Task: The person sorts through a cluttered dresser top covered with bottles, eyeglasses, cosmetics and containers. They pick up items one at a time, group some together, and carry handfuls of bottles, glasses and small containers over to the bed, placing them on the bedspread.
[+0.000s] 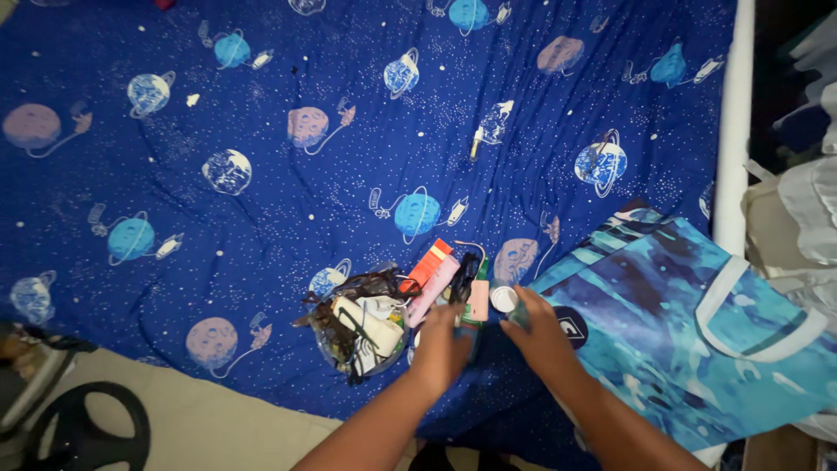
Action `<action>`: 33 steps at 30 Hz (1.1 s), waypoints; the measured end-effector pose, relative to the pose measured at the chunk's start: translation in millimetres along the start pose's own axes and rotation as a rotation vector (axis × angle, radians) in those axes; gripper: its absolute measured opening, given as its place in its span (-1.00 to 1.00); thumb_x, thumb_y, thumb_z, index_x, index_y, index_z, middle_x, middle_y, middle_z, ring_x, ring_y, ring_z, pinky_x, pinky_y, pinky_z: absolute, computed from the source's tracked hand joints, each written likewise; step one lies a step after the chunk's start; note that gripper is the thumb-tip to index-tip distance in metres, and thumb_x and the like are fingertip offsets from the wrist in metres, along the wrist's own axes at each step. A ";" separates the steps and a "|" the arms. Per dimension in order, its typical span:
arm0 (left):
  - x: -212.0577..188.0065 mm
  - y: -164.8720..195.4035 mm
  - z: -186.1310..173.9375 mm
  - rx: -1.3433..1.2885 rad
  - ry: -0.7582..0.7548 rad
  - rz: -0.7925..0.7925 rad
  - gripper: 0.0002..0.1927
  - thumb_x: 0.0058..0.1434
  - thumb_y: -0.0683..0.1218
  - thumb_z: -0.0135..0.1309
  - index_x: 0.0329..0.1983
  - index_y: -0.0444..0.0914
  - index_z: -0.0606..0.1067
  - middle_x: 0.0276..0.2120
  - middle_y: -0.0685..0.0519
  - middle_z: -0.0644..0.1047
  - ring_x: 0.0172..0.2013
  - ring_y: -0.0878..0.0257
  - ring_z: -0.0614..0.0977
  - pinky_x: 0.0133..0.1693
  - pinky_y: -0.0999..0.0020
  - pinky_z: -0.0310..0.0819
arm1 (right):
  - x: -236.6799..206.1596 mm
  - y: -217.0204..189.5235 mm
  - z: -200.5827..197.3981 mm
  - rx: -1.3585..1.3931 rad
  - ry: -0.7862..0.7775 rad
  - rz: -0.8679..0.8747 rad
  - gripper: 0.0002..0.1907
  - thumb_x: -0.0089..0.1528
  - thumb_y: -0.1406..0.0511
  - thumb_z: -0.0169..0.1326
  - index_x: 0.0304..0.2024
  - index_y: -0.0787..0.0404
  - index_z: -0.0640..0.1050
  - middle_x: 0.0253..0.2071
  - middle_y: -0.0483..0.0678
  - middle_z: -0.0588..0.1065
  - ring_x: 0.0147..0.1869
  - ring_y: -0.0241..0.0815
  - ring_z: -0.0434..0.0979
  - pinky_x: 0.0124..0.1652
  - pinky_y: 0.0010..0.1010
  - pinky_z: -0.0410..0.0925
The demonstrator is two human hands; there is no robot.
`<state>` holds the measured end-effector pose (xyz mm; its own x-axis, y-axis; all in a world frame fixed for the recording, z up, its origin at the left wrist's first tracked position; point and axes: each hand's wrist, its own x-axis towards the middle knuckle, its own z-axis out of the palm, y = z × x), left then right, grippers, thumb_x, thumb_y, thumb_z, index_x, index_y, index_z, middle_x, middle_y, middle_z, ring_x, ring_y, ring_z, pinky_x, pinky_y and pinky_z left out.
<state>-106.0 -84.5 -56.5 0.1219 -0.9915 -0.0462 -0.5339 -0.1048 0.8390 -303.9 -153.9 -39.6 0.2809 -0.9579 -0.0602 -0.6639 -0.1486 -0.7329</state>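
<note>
My left hand rests on a small heap of toiletries at the near edge of a blue space-print bedsheet, its fingers over a green tube. My right hand is beside it, fingers closed around a small bottle with a white cap. An orange-red tube and a pink tube lie just beyond the left hand. A clear pouch stuffed with small items sits to the left of both hands.
A blue patterned tote bag with pale handles lies right of my right hand. A white bed rail runs along the right edge. White cloth hangs further right. A black round object sits on the floor lower left.
</note>
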 end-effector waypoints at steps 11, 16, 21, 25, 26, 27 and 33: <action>-49.4 171.9 -108.8 -0.172 -0.317 0.182 -0.43 0.16 -0.09 0.25 0.26 -0.24 0.45 0.23 -0.21 0.41 0.28 -0.11 0.41 0.28 0.15 0.27 | -121.8 -133.0 -149.2 0.061 0.047 -0.023 -0.30 0.20 0.21 0.18 0.36 0.21 0.33 0.47 0.19 0.20 0.58 0.06 0.11 0.37 -0.23 0.02; -57.8 262.5 -125.5 -0.237 -0.436 0.275 -0.43 0.23 0.00 0.18 0.30 -0.21 0.44 0.33 -0.22 0.34 0.35 -0.11 0.34 0.31 0.14 0.20 | -192.0 -186.4 -213.3 0.065 0.201 0.056 -0.31 0.21 0.21 0.12 0.39 0.17 0.31 0.51 0.09 0.18 0.59 -0.01 0.08 0.36 -0.25 0.02; -89.9 336.3 -132.2 -0.401 -0.545 0.339 -0.51 0.35 0.07 0.07 0.28 -0.21 0.44 0.30 -0.17 0.40 0.36 0.00 0.39 0.32 0.20 0.20 | -261.2 -214.8 -259.5 0.052 0.319 0.060 -0.37 0.28 0.22 0.04 0.40 0.16 0.30 0.54 0.08 0.14 0.63 -0.02 0.02 0.40 -0.25 -0.04; -115.0 393.7 -130.5 -0.483 -0.676 0.325 -0.52 0.40 0.09 -0.08 0.30 -0.20 0.43 0.30 -0.09 0.40 0.34 0.08 0.39 0.29 0.26 0.21 | -309.7 -221.7 -300.1 0.106 0.364 0.198 -0.40 0.33 0.21 -0.10 0.44 0.12 0.26 0.57 0.03 0.08 0.65 -0.05 -0.06 0.40 -0.26 -0.10; -124.1 406.6 -127.9 -0.494 -0.683 0.360 -0.52 0.42 0.09 -0.11 0.30 -0.21 0.44 0.30 -0.09 0.41 0.34 0.10 0.39 0.31 0.27 0.18 | -324.8 -220.9 -308.6 0.082 0.369 0.235 -0.41 0.34 0.21 -0.15 0.45 0.11 0.25 0.58 0.02 0.06 0.65 -0.06 -0.08 0.40 -0.26 -0.11; -134.5 418.8 -123.5 -0.507 -0.692 0.392 -0.53 0.44 0.09 -0.14 0.31 -0.22 0.44 0.29 -0.09 0.42 0.35 0.11 0.38 0.32 0.28 0.15 | -341.7 -219.3 -314.3 0.067 0.416 0.216 -0.42 0.35 0.21 -0.16 0.44 0.12 0.26 0.57 0.02 0.09 0.65 -0.06 -0.06 0.41 -0.26 -0.11; -218.4 487.1 -83.2 -0.587 -0.834 0.376 -0.51 0.45 0.10 -0.20 0.30 -0.24 0.43 0.24 -0.02 0.45 0.27 0.20 0.44 0.28 0.33 0.22 | -453.2 -191.4 -347.2 0.045 0.603 0.106 -0.44 0.40 0.19 -0.22 0.44 0.18 0.26 0.56 0.06 0.13 0.66 -0.01 -0.04 0.45 -0.21 -0.13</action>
<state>-323.1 87.4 407.4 -0.6912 -0.7157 0.1003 0.0919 0.0505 0.9945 -544.8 223.3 363.2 -0.2357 -0.9391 0.2502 -0.6332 -0.0469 -0.7726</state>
